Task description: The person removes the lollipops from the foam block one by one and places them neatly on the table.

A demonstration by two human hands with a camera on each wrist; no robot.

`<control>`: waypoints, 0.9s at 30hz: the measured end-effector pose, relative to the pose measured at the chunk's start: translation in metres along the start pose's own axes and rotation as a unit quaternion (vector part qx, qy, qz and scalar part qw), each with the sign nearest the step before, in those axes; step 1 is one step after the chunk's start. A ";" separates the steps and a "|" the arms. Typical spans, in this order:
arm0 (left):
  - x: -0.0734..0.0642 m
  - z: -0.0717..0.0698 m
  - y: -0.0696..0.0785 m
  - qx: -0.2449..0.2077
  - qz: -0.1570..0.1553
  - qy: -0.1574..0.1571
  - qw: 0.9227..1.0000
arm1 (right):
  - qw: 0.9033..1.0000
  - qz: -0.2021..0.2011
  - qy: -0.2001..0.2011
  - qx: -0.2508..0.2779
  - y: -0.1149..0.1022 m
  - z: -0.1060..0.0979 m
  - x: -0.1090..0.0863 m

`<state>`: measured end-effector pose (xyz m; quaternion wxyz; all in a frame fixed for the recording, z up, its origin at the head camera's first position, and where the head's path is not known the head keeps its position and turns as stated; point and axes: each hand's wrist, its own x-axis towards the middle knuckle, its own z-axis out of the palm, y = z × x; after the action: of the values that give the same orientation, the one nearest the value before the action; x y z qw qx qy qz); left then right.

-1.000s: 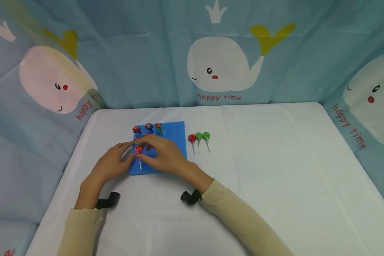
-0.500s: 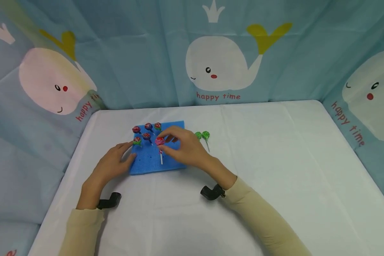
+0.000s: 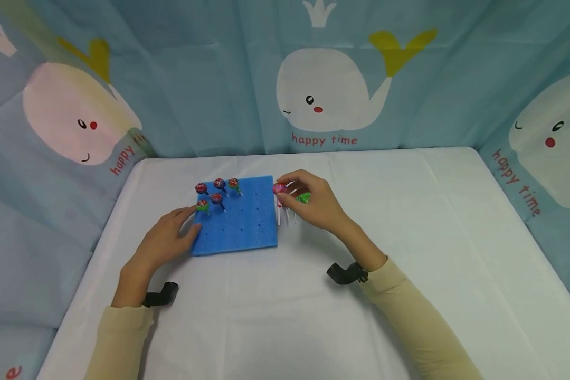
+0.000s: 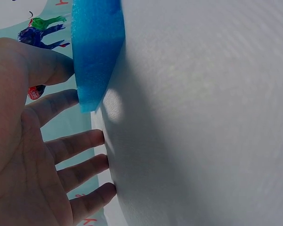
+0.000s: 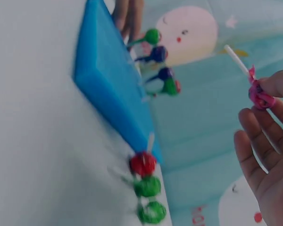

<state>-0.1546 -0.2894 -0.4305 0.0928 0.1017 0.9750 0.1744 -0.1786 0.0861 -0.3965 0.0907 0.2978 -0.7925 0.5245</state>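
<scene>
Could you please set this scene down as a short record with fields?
Right hand: pinches a pink lollipop
Left hand: touches the left edge of the blue board
In the board: five lollipops, three in the back row, two in front
Right of the board: one red lollipop and two green lollipops
Surface: white table
Backdrop: whale-print curtain

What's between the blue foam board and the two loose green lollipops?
A red lollipop, beside the blue foam board, in the right wrist view. In the head view, the right hand mostly hides it.
</scene>
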 end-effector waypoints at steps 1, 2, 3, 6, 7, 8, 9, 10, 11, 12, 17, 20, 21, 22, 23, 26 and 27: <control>0.000 0.000 0.000 0.000 0.000 0.000 1.000 | 1.000 0.006 0.000 -0.006 0.001 -0.004 -0.001; 0.000 -0.001 0.001 0.000 -0.001 -0.001 1.000 | 1.000 0.011 0.000 -0.011 0.003 -0.008 -0.001; 0.000 -0.001 0.001 0.001 -0.002 -0.001 1.000 | 1.000 0.016 0.000 -0.017 0.004 -0.011 -0.002; 0.001 -0.002 0.000 0.002 -0.003 -0.006 1.000 | 0.999 0.030 -0.003 -0.032 0.009 -0.022 -0.003; 0.002 -0.001 0.000 0.002 -0.004 -0.007 1.000 | 0.999 0.035 -0.005 -0.037 0.010 -0.025 -0.004; 0.002 -0.001 0.000 0.002 -0.005 -0.008 1.000 | 0.998 0.040 -0.007 -0.043 0.013 -0.029 -0.004; 0.003 -0.001 0.000 0.003 -0.005 -0.009 1.000 | 0.998 0.044 -0.009 -0.048 0.015 -0.031 -0.005; 0.003 0.000 0.000 0.002 -0.006 -0.010 1.000 | 0.997 0.048 -0.010 -0.053 0.017 -0.034 -0.005; 0.003 0.000 0.000 0.002 -0.006 -0.009 1.000 | 0.997 0.051 -0.012 -0.057 0.020 -0.037 -0.006; 0.003 0.000 0.000 0.003 -0.006 -0.009 1.000 | 0.997 0.053 -0.013 -0.061 0.022 -0.039 -0.006; 0.003 0.001 -0.002 0.004 -0.002 -0.003 1.000 | 0.994 0.074 -0.017 -0.082 0.031 -0.047 -0.009; 0.003 0.001 -0.003 0.004 0.000 -0.002 1.000 | 0.991 0.092 -0.024 -0.095 0.036 -0.050 -0.011; 0.004 0.001 -0.003 0.005 0.001 -0.002 1.000 | 0.990 0.096 -0.026 -0.100 0.037 -0.050 -0.012; 0.004 0.001 -0.003 0.005 0.001 -0.002 1.000 | 0.989 0.100 -0.028 -0.103 0.039 -0.051 -0.013; 0.004 0.001 -0.004 0.005 0.001 -0.002 1.000 | 0.989 0.103 -0.029 -0.105 0.040 -0.051 -0.014; 0.004 0.001 -0.004 0.005 0.000 -0.002 1.000 | 0.988 0.106 -0.031 -0.111 0.045 -0.051 -0.017; 0.004 0.001 -0.004 0.005 0.000 -0.001 1.000 | 0.988 0.105 -0.031 -0.113 0.046 -0.051 -0.018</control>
<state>-0.1586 -0.2915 -0.4334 0.0934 0.1027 0.9757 0.1696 -0.1990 0.1504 -0.4180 0.0437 0.2167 -0.8758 0.4292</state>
